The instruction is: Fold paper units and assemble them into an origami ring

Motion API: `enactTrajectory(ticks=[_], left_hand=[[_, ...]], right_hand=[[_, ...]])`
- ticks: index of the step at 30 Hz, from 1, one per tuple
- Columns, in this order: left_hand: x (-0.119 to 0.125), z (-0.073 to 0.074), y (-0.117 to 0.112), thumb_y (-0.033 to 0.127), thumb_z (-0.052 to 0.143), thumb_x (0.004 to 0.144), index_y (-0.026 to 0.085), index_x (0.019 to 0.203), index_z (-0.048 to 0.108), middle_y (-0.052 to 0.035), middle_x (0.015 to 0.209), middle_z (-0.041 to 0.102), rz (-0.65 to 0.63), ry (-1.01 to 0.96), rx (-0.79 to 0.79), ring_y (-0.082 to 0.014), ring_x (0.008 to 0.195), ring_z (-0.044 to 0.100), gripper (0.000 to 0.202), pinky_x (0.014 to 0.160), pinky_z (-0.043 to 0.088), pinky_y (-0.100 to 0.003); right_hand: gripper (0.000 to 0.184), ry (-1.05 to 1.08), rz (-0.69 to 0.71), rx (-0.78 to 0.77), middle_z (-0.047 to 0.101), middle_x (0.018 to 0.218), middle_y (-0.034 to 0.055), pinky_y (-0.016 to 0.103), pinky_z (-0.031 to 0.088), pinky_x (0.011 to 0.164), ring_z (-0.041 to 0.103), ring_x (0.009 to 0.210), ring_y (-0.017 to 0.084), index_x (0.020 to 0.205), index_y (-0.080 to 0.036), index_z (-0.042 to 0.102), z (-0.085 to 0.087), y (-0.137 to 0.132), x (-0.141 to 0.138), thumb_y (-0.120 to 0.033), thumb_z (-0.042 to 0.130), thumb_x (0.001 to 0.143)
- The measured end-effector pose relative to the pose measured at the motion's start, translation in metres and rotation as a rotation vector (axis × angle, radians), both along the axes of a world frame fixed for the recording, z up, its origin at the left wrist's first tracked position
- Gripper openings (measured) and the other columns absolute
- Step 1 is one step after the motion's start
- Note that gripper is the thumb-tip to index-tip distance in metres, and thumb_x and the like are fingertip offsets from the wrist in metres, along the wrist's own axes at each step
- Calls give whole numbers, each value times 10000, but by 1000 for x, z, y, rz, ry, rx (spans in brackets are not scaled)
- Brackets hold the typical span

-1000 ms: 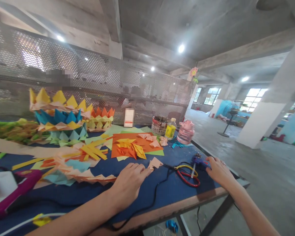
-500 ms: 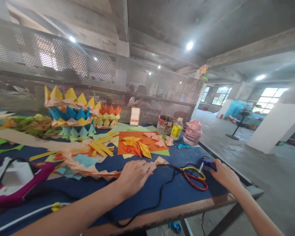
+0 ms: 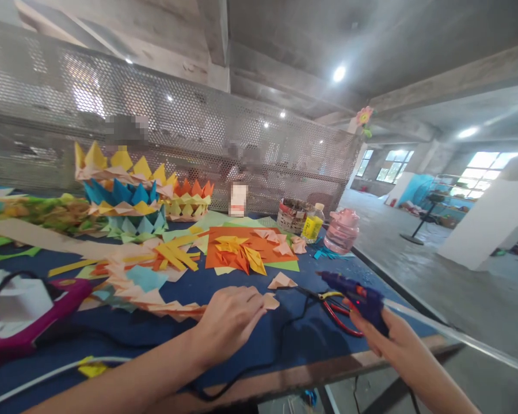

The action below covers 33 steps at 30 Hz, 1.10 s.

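My right hand (image 3: 386, 330) grips a dark blue hot glue gun (image 3: 360, 299), raised over the table with its nozzle pointing left. A long clear glue stick (image 3: 453, 333) sticks out of its back, and a small red light glows on its side. My left hand (image 3: 231, 319) is closed on the end of a peach folded-paper strip (image 3: 164, 302); a pale paper tip (image 3: 270, 301) shows past the fingers. Just beyond lies a loose peach folded paper piece (image 3: 282, 281). Scissors with yellow and red handles (image 3: 339, 316) lie partly behind the glue gun.
Folded-paper crowns (image 3: 129, 192) stand at the back left. Orange paper sheets (image 3: 211, 244) with folded pieces lie mid-table. A yellow-labelled bottle (image 3: 313, 224) and a pink water jug (image 3: 342, 233) stand at the back right. A black cord (image 3: 280, 339) crosses the table front.
My right hand has lifted the glue gun off the table and turned its nozzle leftward. My left hand has shifted slightly left and down, away from the loose peach piece.
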<state>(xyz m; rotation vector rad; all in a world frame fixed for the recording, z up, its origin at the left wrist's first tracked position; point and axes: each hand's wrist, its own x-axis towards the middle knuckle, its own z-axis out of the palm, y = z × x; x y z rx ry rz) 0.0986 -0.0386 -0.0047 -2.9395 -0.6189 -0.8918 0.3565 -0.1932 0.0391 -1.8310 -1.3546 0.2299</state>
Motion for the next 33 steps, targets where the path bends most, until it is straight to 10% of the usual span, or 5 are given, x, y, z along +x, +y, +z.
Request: enactTrajectory(ticks=[9,23,33], left_hand=[[-1,-6,-7,233,378,949,194,893,601,-31,823,655,-61,-46,99,-186,729,603,234,644,441,-302],[-2,-14,-11,153,414,929,161,881,548,-38,813,614,-145,-68,278,-169,793,590,143,749,455,-299],[-3,-13,-14,134,401,928,147,900,562,-42,846,632,-175,-94,272,-186,805,596,164,736,465,-323]], right_hand=[[365,107,298,-315,708,882,71,316,533,717,648,793,237,977,-203,682,-35,-15,-36,-498,546,810],[351,-46,316,-209,708,794,49,266,535,711,648,774,219,994,-185,673,-25,-7,-53,-463,533,830],[449,-39,300,-297,656,1129,90,329,495,869,623,967,254,1162,-180,623,-34,-13,-45,-475,542,833]])
